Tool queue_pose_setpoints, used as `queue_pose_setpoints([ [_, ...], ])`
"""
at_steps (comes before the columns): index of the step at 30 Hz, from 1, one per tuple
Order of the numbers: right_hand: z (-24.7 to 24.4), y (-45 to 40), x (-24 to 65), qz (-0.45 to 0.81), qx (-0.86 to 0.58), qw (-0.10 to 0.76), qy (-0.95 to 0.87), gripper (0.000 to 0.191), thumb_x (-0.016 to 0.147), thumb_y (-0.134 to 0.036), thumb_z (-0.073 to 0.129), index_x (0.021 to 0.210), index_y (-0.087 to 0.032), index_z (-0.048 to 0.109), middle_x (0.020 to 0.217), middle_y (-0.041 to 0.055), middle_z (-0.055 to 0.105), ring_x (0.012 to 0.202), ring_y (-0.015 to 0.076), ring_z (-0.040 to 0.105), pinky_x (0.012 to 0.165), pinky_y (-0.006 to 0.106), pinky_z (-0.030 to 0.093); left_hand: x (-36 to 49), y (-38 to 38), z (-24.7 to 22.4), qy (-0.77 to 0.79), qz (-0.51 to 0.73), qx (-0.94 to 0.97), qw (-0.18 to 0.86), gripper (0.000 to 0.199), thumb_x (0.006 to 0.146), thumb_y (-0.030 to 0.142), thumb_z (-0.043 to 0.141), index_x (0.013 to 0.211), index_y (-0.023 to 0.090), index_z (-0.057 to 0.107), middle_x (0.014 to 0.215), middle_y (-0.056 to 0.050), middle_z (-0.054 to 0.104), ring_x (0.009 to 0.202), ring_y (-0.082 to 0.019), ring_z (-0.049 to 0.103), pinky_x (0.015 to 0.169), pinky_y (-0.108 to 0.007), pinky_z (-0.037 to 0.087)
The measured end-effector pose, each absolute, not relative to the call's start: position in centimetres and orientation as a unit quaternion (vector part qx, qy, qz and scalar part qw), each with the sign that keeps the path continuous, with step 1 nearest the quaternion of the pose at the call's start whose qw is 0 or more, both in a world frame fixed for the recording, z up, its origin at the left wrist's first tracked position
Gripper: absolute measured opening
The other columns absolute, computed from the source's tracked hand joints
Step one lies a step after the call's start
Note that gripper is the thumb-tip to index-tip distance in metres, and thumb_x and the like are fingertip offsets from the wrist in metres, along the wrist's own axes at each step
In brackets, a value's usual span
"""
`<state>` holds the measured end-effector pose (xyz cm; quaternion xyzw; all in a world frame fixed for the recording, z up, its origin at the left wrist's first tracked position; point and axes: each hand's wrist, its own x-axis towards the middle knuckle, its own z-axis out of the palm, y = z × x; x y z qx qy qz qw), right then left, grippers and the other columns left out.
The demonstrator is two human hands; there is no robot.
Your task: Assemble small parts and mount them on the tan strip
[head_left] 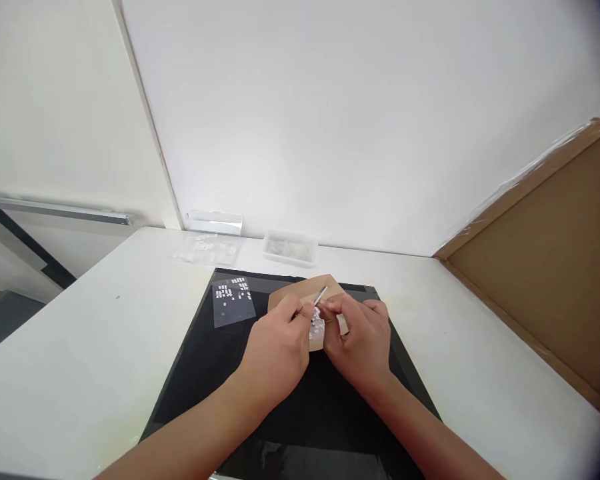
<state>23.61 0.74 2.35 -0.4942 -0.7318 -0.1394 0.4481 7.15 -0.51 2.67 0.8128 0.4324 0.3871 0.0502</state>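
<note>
Over a tan board [300, 288] both hands meet, their fingertips almost touching. A thin silver stick-like tool [321, 294] slants up and to the right from the fingertips of my left hand [280, 337], which are pinched together around its lower end. My right hand [360, 337] is closed too, thumb against forefinger, just beside the tool; whatever lies in that pinch is hidden. Between the hands is a cluster of small white and silvery pieces [317, 325] on the board.
A black mat [220, 373] lies under the board on a white table [80, 347]. Left of the board is a clear sheet [235, 313] bearing small white rectangles. Behind stand an open clear case [207, 250] and a translucent tray [290, 257], near the wall. Cardboard [545, 267] borders the right.
</note>
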Motion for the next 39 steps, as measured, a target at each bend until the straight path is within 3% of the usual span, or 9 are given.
queue_pose_setpoints([
  [19,2.4,0.7,23.5,-0.133,-0.483,0.444,-0.743,0.012,0.095,-0.016,0.058,0.085,-0.022,0.057,0.078,-0.0023,0.077,0.062,0.0147,0.066,0.072,0.037,0.033,7.1,-0.1,2.5,0.429,0.416,0.796,0.099,0.026,0.103,0.016,0.045,0.092,0.015,0.069,0.082,-0.003,0.053,0.07,-0.014,0.055,0.068,-0.027,0.05],
  [27,2.1,0.7,23.6,-0.12,-0.475,0.429,-0.759,0.013,0.096,-0.016,0.057,0.085,-0.022,0.057,0.077,-0.0025,0.076,0.063,0.0141,0.065,0.072,0.037,0.032,7.0,-0.2,2.8,0.43,0.416,0.791,0.127,0.025,0.102,0.014,0.047,0.095,0.013,0.071,0.082,-0.003,0.053,0.07,-0.014,0.054,0.067,-0.028,0.047],
  [35,1.8,1.1,24.0,-0.124,-0.471,0.427,-0.762,0.013,0.096,-0.015,0.058,0.085,-0.022,0.057,0.078,-0.0024,0.076,0.063,0.0145,0.066,0.073,0.036,0.032,6.7,0.0,3.5,0.427,0.449,0.749,0.235,0.037,0.102,0.021,0.053,0.069,0.014,0.068,0.071,-0.002,0.054,0.068,-0.013,0.055,0.065,-0.027,0.044],
  [39,1.9,0.9,23.9,-0.145,-0.48,0.445,-0.742,0.012,0.095,-0.014,0.059,0.086,-0.022,0.057,0.076,-0.0032,0.075,0.062,0.0144,0.065,0.072,0.036,0.031,6.6,0.1,3.6,0.422,0.458,0.738,0.261,0.035,0.101,0.022,0.055,0.07,0.016,0.069,0.072,-0.002,0.057,0.07,-0.014,0.058,0.066,-0.027,0.044],
])
